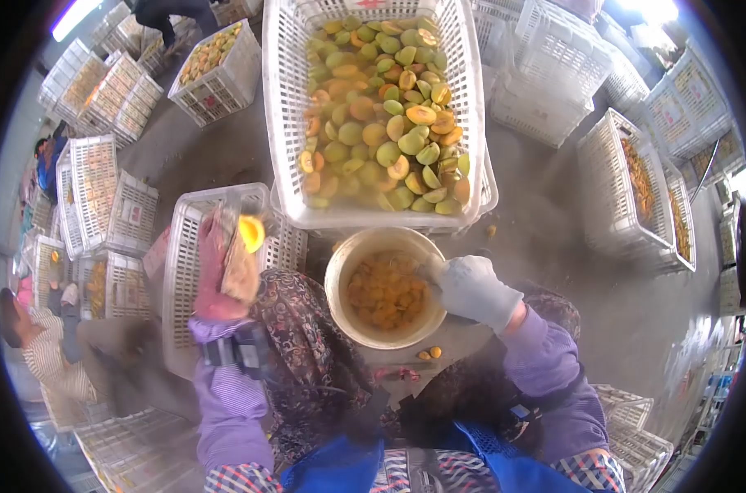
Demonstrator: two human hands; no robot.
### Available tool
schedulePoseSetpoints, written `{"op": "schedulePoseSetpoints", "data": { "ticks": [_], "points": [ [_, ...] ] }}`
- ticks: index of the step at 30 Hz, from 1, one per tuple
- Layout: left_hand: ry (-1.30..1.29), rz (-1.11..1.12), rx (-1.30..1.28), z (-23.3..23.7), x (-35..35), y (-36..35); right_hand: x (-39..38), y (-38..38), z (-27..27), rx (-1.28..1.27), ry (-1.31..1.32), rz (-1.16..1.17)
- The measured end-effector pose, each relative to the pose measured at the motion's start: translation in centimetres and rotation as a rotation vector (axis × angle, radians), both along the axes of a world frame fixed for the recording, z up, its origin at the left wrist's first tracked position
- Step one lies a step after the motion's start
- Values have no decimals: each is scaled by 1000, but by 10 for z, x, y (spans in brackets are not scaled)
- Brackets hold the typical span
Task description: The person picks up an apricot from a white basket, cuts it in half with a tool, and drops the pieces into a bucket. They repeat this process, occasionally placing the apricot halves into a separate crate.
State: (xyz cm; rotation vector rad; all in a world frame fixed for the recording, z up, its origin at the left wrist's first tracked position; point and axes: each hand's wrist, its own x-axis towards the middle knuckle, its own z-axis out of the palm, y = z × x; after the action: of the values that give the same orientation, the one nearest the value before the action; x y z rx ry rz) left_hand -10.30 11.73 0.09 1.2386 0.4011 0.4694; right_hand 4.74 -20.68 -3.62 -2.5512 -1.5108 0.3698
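My left hand [227, 271], in a pinkish glove and blurred, is over the white crate at my left. A bright yellow peach half [252, 234] shows at its thumb side, held there. My right hand [478, 292], in a pale grey glove, is closed at the right rim of a white bucket [337, 316]. Whatever is in its fingers is hidden. Wet orange-brown pits and scraps [385, 292] lie in the bucket between my knees. Just beyond stands a large white crate [373, 215] full of green and yellow halved peaches [389, 123].
The left-hand crate [180, 271] stands close by my leg. Small orange pieces [430, 353] lie on the floor near the bucket. Crates of fruit [217, 74] and stacked crates [553, 66] stand around. Another person [57, 353] sits at far left.
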Motion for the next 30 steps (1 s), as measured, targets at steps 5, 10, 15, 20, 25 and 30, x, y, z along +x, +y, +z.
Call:
{"op": "schedulePoseSetpoints", "data": {
  "ticks": [5, 10, 15, 20, 25, 30],
  "points": [
    [627, 144, 1333, -5, -3, 21, 6, -1, 27, 14, 84, -81],
    [423, -146, 1244, -22, 110, -19, 16, -7, 16, 210, -47, -98],
    [813, -465, 1439, -58, 184, -33, 19, -11, 19, 225, -42, -124],
    [629, -382, 1435, -82, 182, -14, 23, -9, 18, 295, -71, -130],
    [375, -203, 1405, -74, 149, 2, 17, 11, 18, 597, -83, -120],
    [608, -321, 1782, -41, 101, -73, 12, 42, 16, 647, -85, -151]
  ]
}}
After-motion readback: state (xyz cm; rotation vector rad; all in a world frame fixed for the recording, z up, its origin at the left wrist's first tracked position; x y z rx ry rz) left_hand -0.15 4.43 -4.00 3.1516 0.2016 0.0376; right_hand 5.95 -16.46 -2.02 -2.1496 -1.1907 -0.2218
